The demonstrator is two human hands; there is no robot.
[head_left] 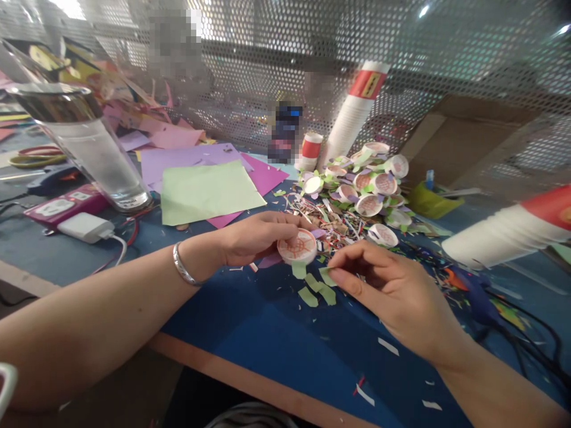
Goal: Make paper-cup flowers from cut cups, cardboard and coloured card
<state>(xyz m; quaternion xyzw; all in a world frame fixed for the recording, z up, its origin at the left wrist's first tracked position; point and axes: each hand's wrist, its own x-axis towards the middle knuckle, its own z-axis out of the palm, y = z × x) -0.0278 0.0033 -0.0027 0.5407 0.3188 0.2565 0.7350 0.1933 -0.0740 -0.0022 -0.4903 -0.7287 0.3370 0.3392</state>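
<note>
My left hand [261, 238] grips a small round paper cup base [298, 246] with an orange-red pattern inside, tilted toward me. A green paper tab sticks out from its lower rim, and a bit of purple shows at its upper right. Between thumb and forefinger, my right hand [383, 282] pinches a green paper piece [328, 276], just right of the cup base. Below it, several loose green paper pieces [308, 296] lie on the blue table [267, 333]. A heap of similar cup bases with green and purple tabs [368, 205] stands behind my hands.
Paper scraps [328, 217] lie before the heap. Stacked paper cups [352, 113] lean at the back; another stack [504, 238] lies right. A glue gun [477, 291] with cables is near my right arm. Left are coloured sheets [209, 190], a glass bottle [102, 154] and a power strip [65, 205].
</note>
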